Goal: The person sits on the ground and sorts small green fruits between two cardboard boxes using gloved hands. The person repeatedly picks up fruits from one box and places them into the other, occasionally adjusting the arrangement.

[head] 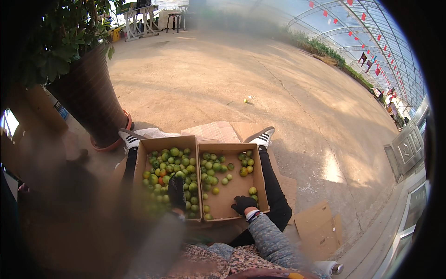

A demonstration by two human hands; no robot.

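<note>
Two open cardboard boxes stand side by side between my outstretched legs. The left box (167,140) is full of mostly green tomatoes (174,151), a few of them orange. My left hand (177,191), in a black glove, reaches down among these tomatoes; what its fingers touch is hidden. The right box (226,146) holds fewer green tomatoes (209,165), mainly along its left side and in its right corner. Over the near right part of that box is my right hand (243,205), black-gloved with curled fingers, close to a green tomato (252,190). Whether it holds anything does not show.
Flattened cardboard (212,132) lies under and beyond the boxes, with another sheet (317,226) at the right. A large brown planter (92,94) stands at the left. One small green tomato (245,100) lies on the concrete floor. A white bottle (327,267) is at the lower right.
</note>
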